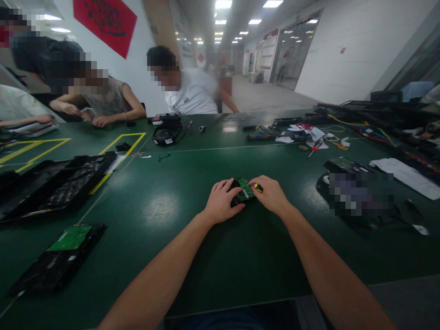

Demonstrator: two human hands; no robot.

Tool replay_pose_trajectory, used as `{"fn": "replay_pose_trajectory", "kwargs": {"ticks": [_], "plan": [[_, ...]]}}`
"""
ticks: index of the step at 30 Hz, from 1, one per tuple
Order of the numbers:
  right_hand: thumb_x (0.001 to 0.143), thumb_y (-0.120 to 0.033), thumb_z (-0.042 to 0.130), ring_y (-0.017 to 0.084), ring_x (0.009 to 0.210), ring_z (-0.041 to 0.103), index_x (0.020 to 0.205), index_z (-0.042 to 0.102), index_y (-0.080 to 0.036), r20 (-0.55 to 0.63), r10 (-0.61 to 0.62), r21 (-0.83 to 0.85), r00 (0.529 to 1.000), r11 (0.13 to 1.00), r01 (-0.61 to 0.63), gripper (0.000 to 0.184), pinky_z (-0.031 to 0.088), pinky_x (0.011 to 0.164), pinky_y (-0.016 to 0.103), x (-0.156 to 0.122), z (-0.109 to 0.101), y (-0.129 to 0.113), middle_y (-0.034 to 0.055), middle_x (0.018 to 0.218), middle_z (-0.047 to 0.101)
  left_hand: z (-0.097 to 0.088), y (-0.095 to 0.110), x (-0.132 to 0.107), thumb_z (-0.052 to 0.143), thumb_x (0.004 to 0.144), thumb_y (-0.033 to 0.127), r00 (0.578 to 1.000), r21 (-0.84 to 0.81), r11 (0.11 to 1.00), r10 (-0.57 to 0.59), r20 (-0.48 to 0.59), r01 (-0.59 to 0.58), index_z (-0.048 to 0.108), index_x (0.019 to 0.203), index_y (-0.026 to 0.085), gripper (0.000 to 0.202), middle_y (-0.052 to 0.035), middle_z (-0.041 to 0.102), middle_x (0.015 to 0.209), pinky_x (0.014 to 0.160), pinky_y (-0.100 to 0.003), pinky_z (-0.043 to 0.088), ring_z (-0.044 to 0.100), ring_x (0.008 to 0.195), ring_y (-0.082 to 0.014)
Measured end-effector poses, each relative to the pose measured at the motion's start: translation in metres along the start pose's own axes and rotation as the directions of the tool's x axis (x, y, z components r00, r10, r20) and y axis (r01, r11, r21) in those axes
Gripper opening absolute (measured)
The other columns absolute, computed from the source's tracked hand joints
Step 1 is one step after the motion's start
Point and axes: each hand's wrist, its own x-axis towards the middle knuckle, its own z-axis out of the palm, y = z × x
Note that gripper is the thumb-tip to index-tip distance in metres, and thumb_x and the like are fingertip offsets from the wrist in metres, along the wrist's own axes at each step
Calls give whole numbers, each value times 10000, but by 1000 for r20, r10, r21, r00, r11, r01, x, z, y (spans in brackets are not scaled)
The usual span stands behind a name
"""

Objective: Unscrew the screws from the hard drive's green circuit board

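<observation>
Board (245, 185) — partly under left hand (222, 201)

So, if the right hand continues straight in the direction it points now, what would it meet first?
Most likely the green board, just ahead of the right hand; I cannot tell whether the two already touch.

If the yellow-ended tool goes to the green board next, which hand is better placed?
Right, likely: the right hand holds the yellow-ended tool beside the green board, while the left hand is on the black device's left side.
</observation>
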Motion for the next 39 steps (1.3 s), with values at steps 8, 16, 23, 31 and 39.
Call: {"fn": "replay_pose_trajectory", "kwargs": {"ticks": [8,16,23,31,39], "plan": [[1049,-258,560,225,1054,684,1116,731,-226,43,97,-112,994,989,-91,186,497,964,343,-1,2,-1,82,1159,731,-1,1,0,728,901,547,1000,-15,1000,-4,3,4,671,1409,296,570,-117,466,1658,1226,-610,340,404,1514,-386],[1035,-241,578,219,1047,685,1129,689,-224,16,76,-96,997,993,-74,147,488,960,330,-1,-1,0,68,1139,740,-2,-6,4,741,889,534,997,-45,996,72,23,-71,675,1406,287,576,-123,472,1655,1231,-581,347,430,1504,-364],[991,-215,610,231,1072,701,1090,721,-218,54,52,-70,997,996,-48,148,493,998,346,0,-3,-1,70,1150,763,-1,-4,2,740,885,531,998,-43,998,54,13,-53,684,1395,285,568,-112,477,1653,1234,-573,353,430,1504,-369],[984,-203,601,224,1037,706,1067,714,-221,68,57,-59,996,997,-53,141,502,961,340,0,-7,-4,60,1123,764,-1,-4,3,757,872,519,999,-48,998,47,10,-47,679,1400,292,580,-104,474,1659,1242,-586,346,434,1505,-371],[1031,-259,573,222,1037,678,1075,695,-231,93,76,-150,993,987,-61,133,493,935,319,-3,-4,-10,81,1133,690,0,-4,3,753,874,512,999,-47,998,49,-3,-49,689,1388,288,564,-110,487,1650,1244,-574,346,440,1504,-361]]}}
